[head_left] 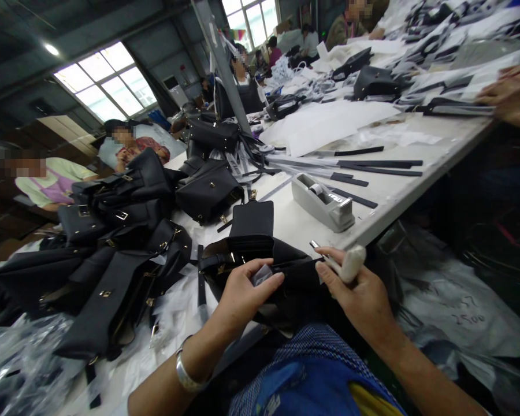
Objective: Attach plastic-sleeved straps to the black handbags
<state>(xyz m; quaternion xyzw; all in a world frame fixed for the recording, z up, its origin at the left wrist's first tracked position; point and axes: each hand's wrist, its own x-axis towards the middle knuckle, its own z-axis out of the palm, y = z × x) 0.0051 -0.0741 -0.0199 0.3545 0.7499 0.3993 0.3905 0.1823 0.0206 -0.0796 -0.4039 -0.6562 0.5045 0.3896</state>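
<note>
An open black handbag (253, 221) lies before me at the table edge, its flap folded back and a gold clasp at the flap's end. My left hand (241, 293) rests over the bag, thumb and fingers closed on a small piece of greyish clear plastic (262, 275). In my right hand (364, 297) is a slim tool (351, 264) with a metal tip and a thick off-white, wrapped-looking end. That tip points up and left, just above the bag's right side. Part of the bag is hidden beneath my hands.
A grey tape dispenser (323, 202) stands just beyond the bag. Dark straps (381, 167) lie across the white table (450, 147). Many black handbags (108, 294) are heaped at left, with clear plastic wrap (21, 352). Another person's hands (513, 95) are at far right.
</note>
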